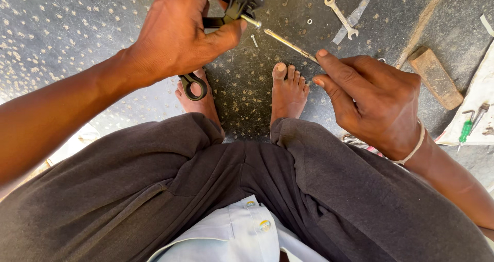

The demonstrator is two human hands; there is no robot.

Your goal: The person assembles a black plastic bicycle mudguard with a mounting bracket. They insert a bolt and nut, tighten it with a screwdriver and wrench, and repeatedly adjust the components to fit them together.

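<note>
My left hand (177, 33) grips a black metal part (234, 7) with a ring-shaped end (193, 86) hanging below the palm and a silver bolt (251, 21) sticking out by the thumb. My right hand (373, 100) pinches the shaft of a thin screwdriver (288, 45), whose tip points toward that bolt and stops just short of it. Both hands hover above my bare feet (288, 89) on the dark speckled floor.
A silver open-ended spanner (341, 17) and a small screw (254, 40) lie on the floor ahead. A wooden block (436, 76) sits at right, beside a white cloth (476, 105) carrying a green-handled screwdriver (465, 131). My dark trousers fill the lower frame.
</note>
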